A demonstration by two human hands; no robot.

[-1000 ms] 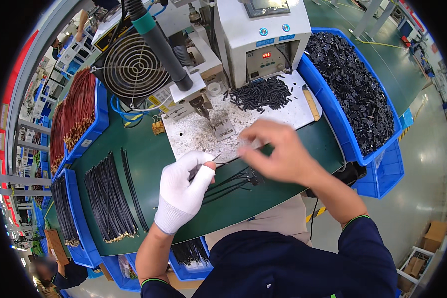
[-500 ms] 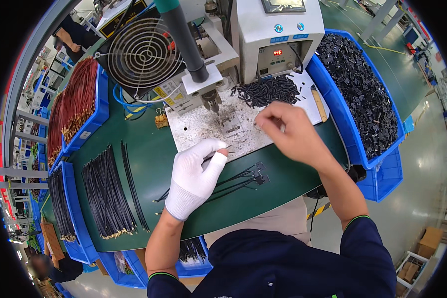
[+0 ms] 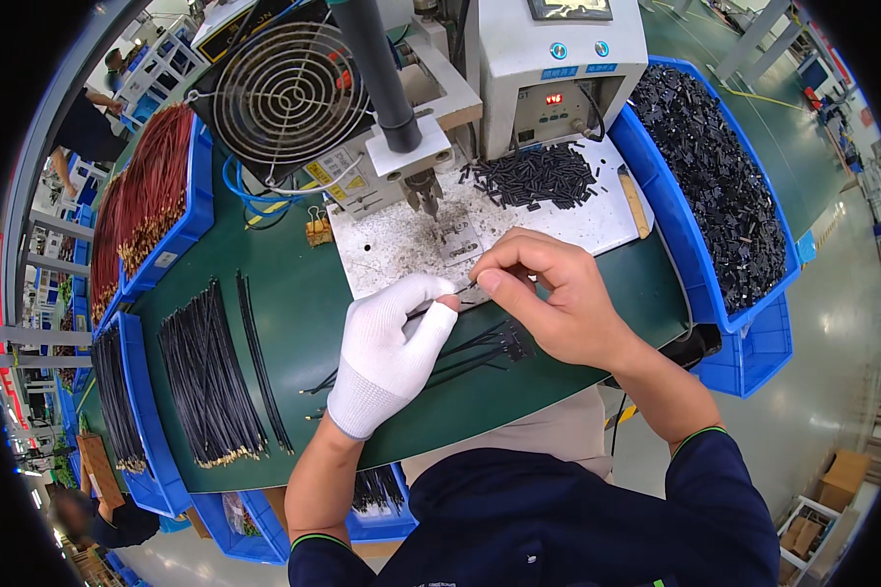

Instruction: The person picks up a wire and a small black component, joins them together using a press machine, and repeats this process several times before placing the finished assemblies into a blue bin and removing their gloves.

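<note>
My left hand (image 3: 387,347), in a white glove with the thumb tip bare, pinches a thin black cable; most of the cable is hidden behind the hand. My right hand (image 3: 558,298), bare, is closed in a pinch close to the left fingertips. A thin dark piece (image 3: 469,286) shows between the two hands; I cannot tell whether it is the cable's end or a separate part. Both hands are at the front edge of the white, speckled machine plate (image 3: 387,269), below the press head (image 3: 423,191). Black cables with small flat black ends (image 3: 512,342) lie on the green table under my hands.
Short black tubes (image 3: 538,176) are heaped on the plate, beside a wooden-handled tool (image 3: 633,203). A blue bin (image 3: 700,264) of black parts stands at right. Black cables (image 3: 206,377) lie bundled at left, near a bin of red cables (image 3: 157,186). A round fan guard (image 3: 292,93) stands behind.
My right hand has moved left and down from beside the black tubes to meet the left fingertips. My left hand has stayed nearly in place. The view has shifted slightly.
</note>
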